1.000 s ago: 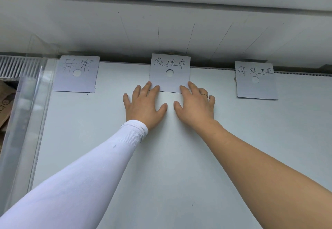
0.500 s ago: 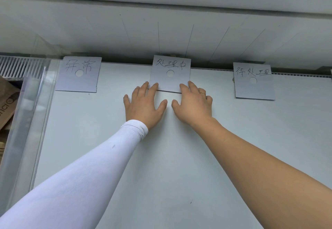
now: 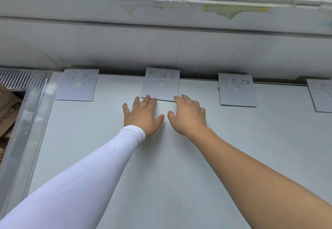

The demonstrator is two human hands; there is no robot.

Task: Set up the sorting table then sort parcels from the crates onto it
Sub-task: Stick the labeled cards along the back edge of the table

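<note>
We look down on a pale desk point(image 3: 161, 184) that runs to a wall at the top of the frame. 4 grey cards lie along its far edge, so we judge the setting-up well advanced. The left card point(image 3: 77, 85), at upper left, reads 异常. The middle card point(image 3: 160, 85), at centre, reads 处理中. The right card point(image 3: 237, 89) reads 待处理. A 4th card point(image 3: 320, 95) is cut by the right edge of the frame, and we cannot read its writing. Each readable card has a round hole beneath its characters.

The left hand point(image 3: 142, 114), in a white sleeve point(image 3: 100, 160), lies flat with fingers straight and spread, fingertips touching the near edge of the middle card. The right hand point(image 3: 188, 114), with a ring point(image 3: 196, 104) on 1 finger, has its fingers slightly bent; its fingertips reach the same edge. Neither hand grips anything.

We judge that this card is being squared into place, and that sorting has not begun: no parcel lies on the desk. At the left edge a clear crate point(image 3: 27, 124) holds a brown parcel point(image 3: 8, 113) printed with letters that we read only in part, "enci".
</note>
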